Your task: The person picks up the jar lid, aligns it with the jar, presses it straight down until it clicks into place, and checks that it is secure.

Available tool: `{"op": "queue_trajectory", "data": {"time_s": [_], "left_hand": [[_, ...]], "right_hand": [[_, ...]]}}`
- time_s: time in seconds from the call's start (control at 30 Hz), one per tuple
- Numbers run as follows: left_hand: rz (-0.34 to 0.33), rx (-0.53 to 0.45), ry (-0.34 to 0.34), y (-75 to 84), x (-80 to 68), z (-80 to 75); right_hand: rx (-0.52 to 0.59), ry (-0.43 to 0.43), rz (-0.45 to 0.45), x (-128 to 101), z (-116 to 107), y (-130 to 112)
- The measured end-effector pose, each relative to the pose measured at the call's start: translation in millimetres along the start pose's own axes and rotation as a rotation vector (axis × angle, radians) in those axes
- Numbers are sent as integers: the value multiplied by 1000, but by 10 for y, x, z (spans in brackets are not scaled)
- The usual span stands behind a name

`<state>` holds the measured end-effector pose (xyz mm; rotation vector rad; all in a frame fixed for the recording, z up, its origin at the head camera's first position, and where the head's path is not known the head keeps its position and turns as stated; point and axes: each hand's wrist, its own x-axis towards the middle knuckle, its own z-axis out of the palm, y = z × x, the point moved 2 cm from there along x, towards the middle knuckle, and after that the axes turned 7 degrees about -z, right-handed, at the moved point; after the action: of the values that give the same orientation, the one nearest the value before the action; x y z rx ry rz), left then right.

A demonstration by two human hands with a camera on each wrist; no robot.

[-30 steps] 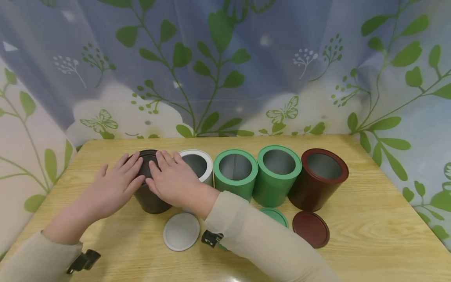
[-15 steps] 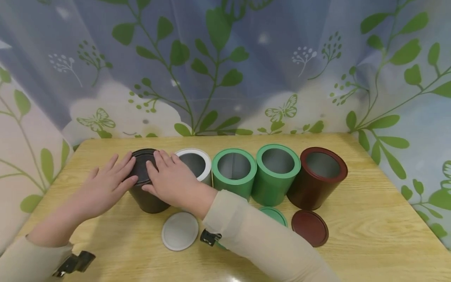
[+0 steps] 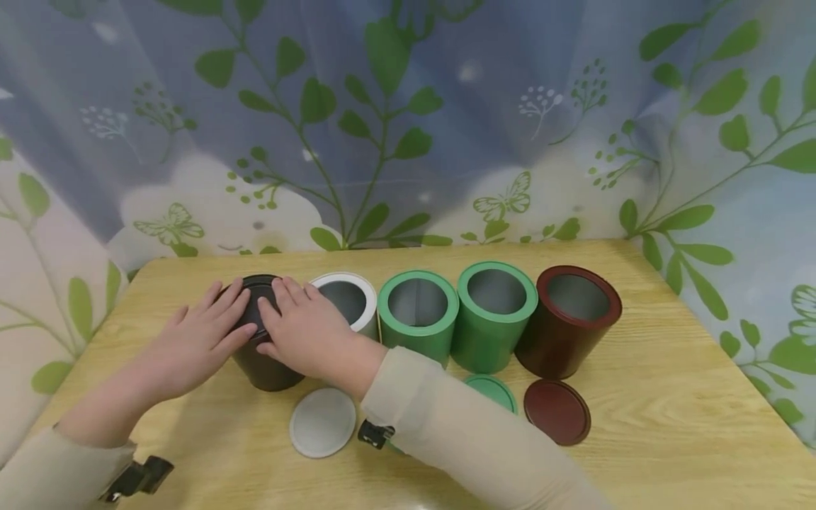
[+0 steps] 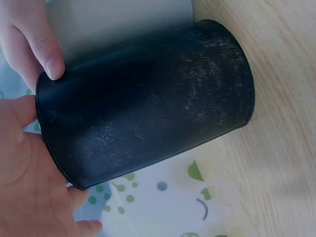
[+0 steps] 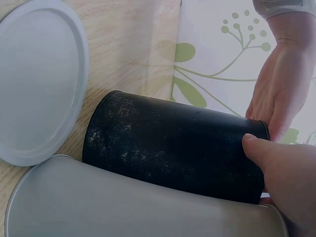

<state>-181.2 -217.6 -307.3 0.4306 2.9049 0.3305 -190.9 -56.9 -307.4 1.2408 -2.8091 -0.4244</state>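
1. Head view: we look from the wearer's head, forward and down across the tabletop [image 3: 676, 375] to the printed curtain [image 3: 408, 163]. Farthest of the three; it takes in the whole row of canisters [image 3: 417, 343].
2. Left wrist view: we are close in on the side of the black canister [image 3: 268, 368], seen turned, top end leftward; tabletop at right, curtain below.
3. Right wrist view: also close, turned oppositely, top end rightward; curtain at upper right.
4. All three share the black canister, white canister [image 3: 368, 299], left hand [image 3: 197, 347] and right hand [image 3: 312, 333].
5. Head and right wrist views share the pale lid [image 3: 323, 423].
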Motion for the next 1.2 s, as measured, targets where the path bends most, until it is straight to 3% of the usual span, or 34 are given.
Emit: {"op": "queue_trajectory", "data": {"time_s": [0.17, 0.4, 0.7, 0.9, 1.2], "left_hand": [[10, 54, 7, 9, -9, 2], [65, 48, -4, 22, 21, 0], [124, 78, 30, -6, 40, 35], [120, 44, 47, -1, 40, 37], [142, -32, 133, 22, 23, 91]], "right_hand": [[-9, -5, 6, 9, 9, -16], [-20, -8, 2, -1, 27, -15], [-54, 16, 7, -13, 41, -29], [-85, 33, 6, -10, 50, -37], [-74, 29, 7, -15, 43, -41]]}}
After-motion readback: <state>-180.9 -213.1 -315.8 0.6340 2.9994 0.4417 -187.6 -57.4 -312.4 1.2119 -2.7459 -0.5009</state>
